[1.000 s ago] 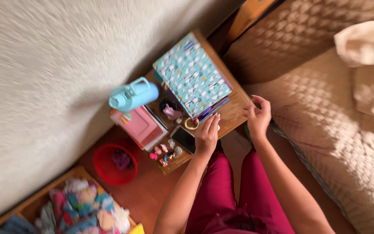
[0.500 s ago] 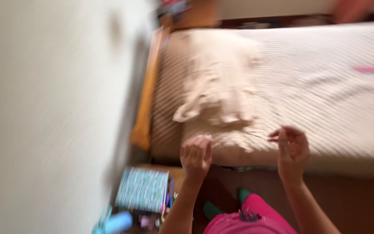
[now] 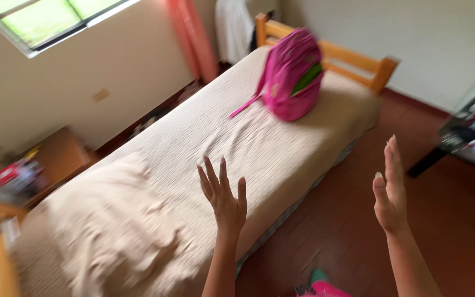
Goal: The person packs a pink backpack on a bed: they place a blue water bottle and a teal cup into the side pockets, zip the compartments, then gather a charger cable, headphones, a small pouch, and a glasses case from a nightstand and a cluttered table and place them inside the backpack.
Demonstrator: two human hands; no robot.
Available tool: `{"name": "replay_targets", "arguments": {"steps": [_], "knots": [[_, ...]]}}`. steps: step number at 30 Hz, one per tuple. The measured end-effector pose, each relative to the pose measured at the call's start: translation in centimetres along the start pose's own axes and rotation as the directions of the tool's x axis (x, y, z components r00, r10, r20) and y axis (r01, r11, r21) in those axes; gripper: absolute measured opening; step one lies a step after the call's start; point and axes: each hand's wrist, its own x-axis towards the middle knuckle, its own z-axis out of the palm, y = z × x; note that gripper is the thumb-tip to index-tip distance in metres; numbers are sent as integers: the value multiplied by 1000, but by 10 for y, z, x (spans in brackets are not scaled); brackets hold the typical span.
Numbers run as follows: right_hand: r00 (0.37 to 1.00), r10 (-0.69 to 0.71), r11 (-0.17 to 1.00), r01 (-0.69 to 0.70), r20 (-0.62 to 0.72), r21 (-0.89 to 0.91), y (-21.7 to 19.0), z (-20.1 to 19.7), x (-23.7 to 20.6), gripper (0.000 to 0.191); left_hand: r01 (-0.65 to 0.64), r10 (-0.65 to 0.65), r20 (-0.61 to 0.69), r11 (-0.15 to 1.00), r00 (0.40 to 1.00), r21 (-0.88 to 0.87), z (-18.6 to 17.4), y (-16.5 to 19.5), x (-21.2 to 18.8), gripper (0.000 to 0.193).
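Both hands, left [image 3: 224,201] and right [image 3: 390,192], had risen empty and spread above the bed [image 3: 204,143]; pink backpack [image 3: 292,74] newly in view.

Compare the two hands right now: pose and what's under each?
The left hand has its fingers spread, back toward the camera; the right hand is turned edge-on, fingers held together. The left hand is raised over the edge of the bed, while the right hand is over the red-brown floor. Shared: both are open, raised, empty, and touching nothing. The pink backpack lies farther up the bed, apart from both.
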Motion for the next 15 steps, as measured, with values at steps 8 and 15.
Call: {"name": "replay_targets", "arguments": {"steps": [8,15], "knots": [[992,35,885,26,122,-466,175,-113,139,68,201,-161,152,932,975,-303,154,9,89,79],[931,307,932,-252,197,-260,338,-105,269,92,623,-474,405,592,782,-511,233,-53,182,85]]}}
